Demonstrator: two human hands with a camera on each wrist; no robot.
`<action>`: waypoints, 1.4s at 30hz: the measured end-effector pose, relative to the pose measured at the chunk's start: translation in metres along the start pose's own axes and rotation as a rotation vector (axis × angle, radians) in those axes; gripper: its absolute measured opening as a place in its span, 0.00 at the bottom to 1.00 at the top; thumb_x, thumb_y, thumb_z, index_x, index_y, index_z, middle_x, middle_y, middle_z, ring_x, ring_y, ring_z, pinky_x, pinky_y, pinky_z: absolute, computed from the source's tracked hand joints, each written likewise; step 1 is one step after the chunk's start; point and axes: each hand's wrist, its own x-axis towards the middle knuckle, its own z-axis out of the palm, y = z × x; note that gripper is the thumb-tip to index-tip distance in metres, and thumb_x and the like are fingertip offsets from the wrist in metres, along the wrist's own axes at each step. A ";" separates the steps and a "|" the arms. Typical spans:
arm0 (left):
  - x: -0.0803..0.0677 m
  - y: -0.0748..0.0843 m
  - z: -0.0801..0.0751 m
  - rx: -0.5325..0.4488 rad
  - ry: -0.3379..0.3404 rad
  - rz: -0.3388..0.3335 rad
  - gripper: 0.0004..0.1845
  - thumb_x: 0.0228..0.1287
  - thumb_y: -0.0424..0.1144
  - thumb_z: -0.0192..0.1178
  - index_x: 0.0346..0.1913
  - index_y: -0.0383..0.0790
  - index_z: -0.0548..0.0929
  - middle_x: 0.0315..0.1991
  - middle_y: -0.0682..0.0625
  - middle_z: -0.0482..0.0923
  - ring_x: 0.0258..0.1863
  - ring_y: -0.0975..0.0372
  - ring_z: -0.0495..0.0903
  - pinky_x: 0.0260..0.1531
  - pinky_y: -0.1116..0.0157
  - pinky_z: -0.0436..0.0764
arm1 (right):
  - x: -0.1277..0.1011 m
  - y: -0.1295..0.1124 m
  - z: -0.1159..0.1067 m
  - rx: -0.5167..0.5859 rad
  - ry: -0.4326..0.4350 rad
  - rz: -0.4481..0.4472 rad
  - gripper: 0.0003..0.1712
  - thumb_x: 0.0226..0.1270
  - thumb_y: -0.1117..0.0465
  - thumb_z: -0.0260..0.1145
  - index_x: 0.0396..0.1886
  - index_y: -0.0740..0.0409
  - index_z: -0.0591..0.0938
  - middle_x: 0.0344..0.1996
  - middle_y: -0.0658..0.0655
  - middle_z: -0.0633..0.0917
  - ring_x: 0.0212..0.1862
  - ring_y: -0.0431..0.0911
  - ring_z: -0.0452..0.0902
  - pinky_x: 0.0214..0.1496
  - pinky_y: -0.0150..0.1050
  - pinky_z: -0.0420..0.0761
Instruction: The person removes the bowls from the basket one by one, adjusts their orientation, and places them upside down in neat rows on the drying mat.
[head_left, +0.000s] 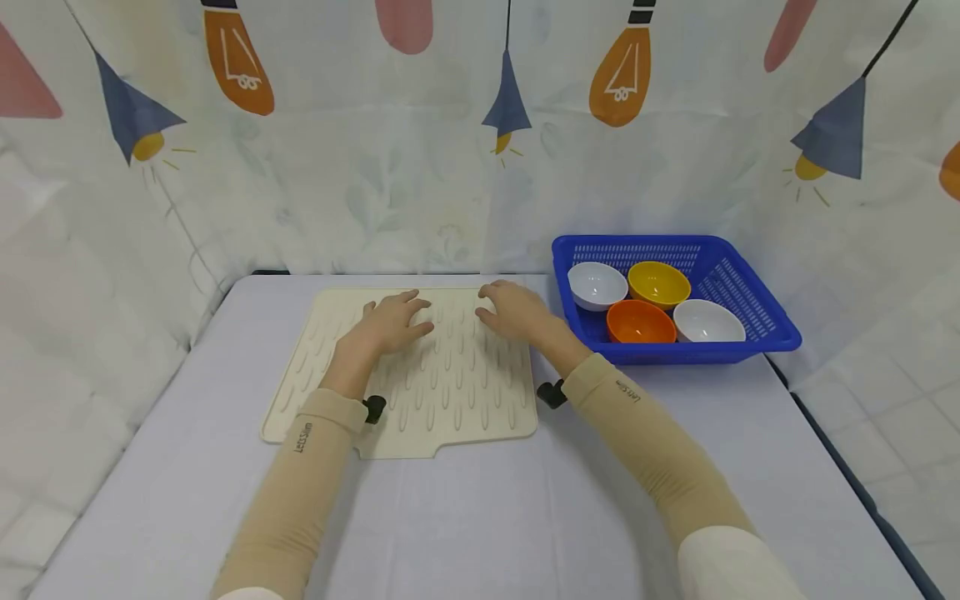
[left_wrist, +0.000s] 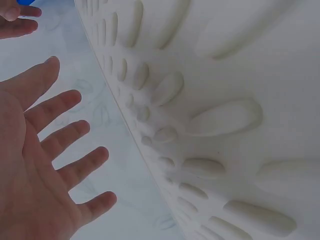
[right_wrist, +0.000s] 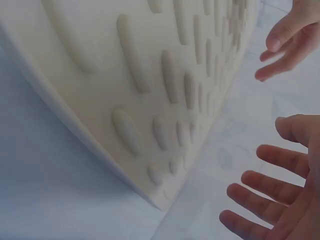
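Observation:
A cream drying mat (head_left: 450,400) with raised oblong ridges lies flat on the table. My left hand (head_left: 390,323) hovers over its upper middle, fingers spread and holding nothing. Above the mat's upper right part is my right hand (head_left: 516,312), also without anything in it. In the left wrist view the left hand (left_wrist: 45,150) shows its extended fingers apart from the ridged mat (left_wrist: 225,120). The right wrist view has the right hand (right_wrist: 280,185) with spread fingers beside the mat's corner (right_wrist: 160,195).
Right of the mat, a blue plastic basket (head_left: 675,354) holds a white bowl (head_left: 597,287), a yellow bowl (head_left: 660,285), an orange bowl (head_left: 641,322) and another white bowl (head_left: 708,322). A white cloth covers the table (head_left: 472,525). A patterned curtain (head_left: 442,192) hangs behind.

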 end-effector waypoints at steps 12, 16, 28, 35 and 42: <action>-0.006 -0.005 0.002 -0.011 -0.005 0.006 0.30 0.79 0.49 0.54 0.76 0.39 0.68 0.80 0.36 0.53 0.75 0.38 0.55 0.67 0.28 0.52 | -0.005 0.007 -0.025 0.091 0.020 0.006 0.26 0.80 0.50 0.59 0.67 0.62 0.77 0.65 0.62 0.79 0.65 0.56 0.74 0.67 0.51 0.73; -0.010 -0.011 0.001 0.003 -0.025 0.002 0.32 0.79 0.50 0.54 0.78 0.40 0.65 0.80 0.36 0.50 0.76 0.37 0.51 0.67 0.27 0.50 | -0.010 0.010 -0.035 0.127 0.007 0.007 0.26 0.80 0.50 0.59 0.67 0.62 0.77 0.65 0.63 0.78 0.66 0.56 0.74 0.67 0.52 0.74; -0.011 -0.016 0.005 0.002 -0.057 0.013 0.33 0.80 0.52 0.53 0.79 0.41 0.63 0.81 0.36 0.49 0.77 0.37 0.49 0.67 0.27 0.48 | -0.028 0.023 -0.076 0.289 0.022 0.068 0.26 0.78 0.50 0.60 0.67 0.60 0.76 0.66 0.65 0.77 0.62 0.57 0.75 0.63 0.53 0.78; -0.011 -0.017 0.006 -0.014 -0.050 0.017 0.32 0.80 0.51 0.53 0.79 0.41 0.64 0.80 0.36 0.50 0.77 0.36 0.50 0.67 0.26 0.49 | -0.040 0.064 -0.103 0.316 -0.030 0.172 0.29 0.79 0.47 0.58 0.70 0.58 0.74 0.66 0.64 0.76 0.65 0.59 0.71 0.67 0.58 0.73; -0.011 -0.019 0.010 -0.025 -0.059 0.029 0.31 0.80 0.51 0.53 0.78 0.41 0.66 0.80 0.35 0.51 0.76 0.36 0.52 0.66 0.26 0.50 | -0.055 0.110 -0.122 0.419 -0.103 0.278 0.31 0.82 0.47 0.55 0.72 0.62 0.69 0.68 0.68 0.71 0.66 0.63 0.68 0.68 0.61 0.70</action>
